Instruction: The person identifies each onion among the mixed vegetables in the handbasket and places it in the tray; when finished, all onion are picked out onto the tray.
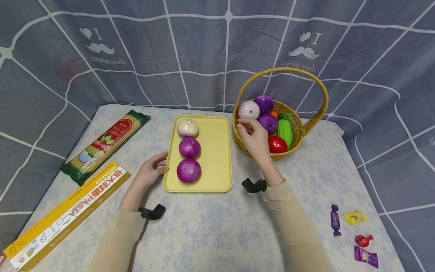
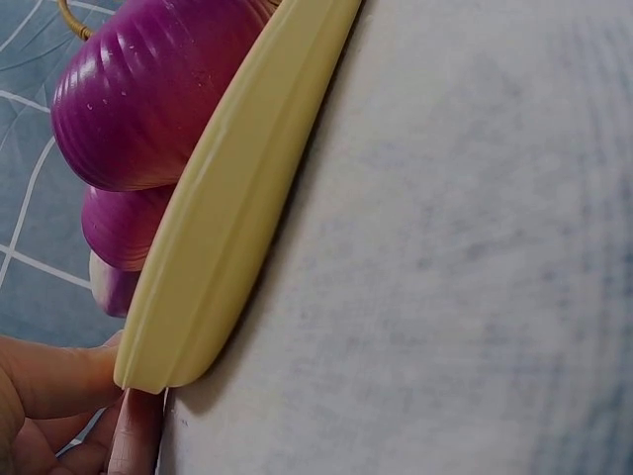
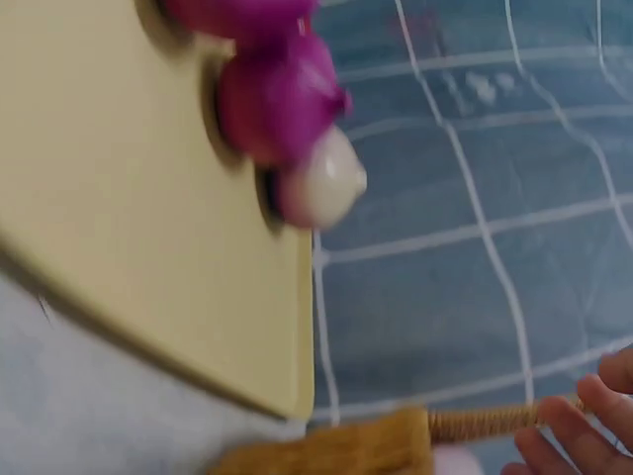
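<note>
A yellow tray [image 1: 214,158] lies on the table with three onions in a column along its left side. The far one is a white-and-purple onion [image 1: 187,128]; nearer are a purple onion [image 1: 190,147] and another purple onion [image 1: 188,170]. My left hand [image 1: 151,170] pinches the tray's left edge, thumb and fingers at the rim in the left wrist view. My right hand [image 1: 255,138] hovers over the left rim of a wicker basket [image 1: 295,149], fingers loosely bent with nothing visible between them. Close to its fingertips in the basket is a pale onion [image 1: 249,110].
The basket, under a tall arched handle [image 1: 285,69], also holds purple vegetables [image 1: 267,123], a green vegetable [image 1: 284,132] and a tomato [image 1: 277,144]. A pasta packet [image 1: 105,145] and a long pasta box [image 1: 68,215] lie left. Wrapped candies [image 1: 335,220] and a lollipop [image 1: 363,240] lie right.
</note>
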`<act>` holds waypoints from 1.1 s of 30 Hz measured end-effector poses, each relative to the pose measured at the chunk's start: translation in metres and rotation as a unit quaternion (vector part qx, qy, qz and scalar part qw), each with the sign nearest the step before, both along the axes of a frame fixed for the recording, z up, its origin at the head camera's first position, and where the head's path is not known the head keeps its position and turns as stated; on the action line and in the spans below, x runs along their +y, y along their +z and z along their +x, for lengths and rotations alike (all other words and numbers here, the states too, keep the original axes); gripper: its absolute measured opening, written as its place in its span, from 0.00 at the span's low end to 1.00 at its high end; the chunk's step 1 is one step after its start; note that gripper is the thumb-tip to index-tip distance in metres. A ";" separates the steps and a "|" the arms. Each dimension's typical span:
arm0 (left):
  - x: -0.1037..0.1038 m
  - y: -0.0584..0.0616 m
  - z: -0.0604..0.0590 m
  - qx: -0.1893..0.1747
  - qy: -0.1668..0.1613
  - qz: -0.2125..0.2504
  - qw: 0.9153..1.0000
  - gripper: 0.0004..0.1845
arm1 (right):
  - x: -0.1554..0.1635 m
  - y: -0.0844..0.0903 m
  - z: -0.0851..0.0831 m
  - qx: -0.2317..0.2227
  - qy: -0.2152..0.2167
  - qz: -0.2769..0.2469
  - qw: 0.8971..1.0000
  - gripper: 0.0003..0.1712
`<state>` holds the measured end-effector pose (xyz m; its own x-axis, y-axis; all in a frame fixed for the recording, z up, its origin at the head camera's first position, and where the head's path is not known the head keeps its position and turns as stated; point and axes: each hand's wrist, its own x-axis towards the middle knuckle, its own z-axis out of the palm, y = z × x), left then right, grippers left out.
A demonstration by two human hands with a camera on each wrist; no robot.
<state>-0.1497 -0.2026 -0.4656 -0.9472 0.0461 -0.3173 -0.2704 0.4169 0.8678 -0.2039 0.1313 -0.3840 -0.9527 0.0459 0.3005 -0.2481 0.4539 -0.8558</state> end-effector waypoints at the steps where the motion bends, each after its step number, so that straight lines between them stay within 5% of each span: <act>1: 0.000 0.000 0.000 0.000 0.000 0.001 1.000 0.32 | 0.003 0.000 -0.004 0.003 -0.011 -0.001 1.000 0.15; 14: -0.001 0.001 0.000 -0.002 0.003 0.003 1.000 0.32 | 0.017 -0.008 -0.047 -0.002 -0.122 0.037 0.992 0.21; 27: -0.001 0.000 -0.001 0.000 0.009 -0.008 1.000 0.32 | 0.013 -0.016 -0.068 -0.115 -0.123 0.034 0.985 0.46; 33: -0.002 -0.001 0.000 0.006 0.008 0.005 1.000 0.32 | 0.008 -0.020 -0.075 -0.118 -0.142 0.032 0.982 0.50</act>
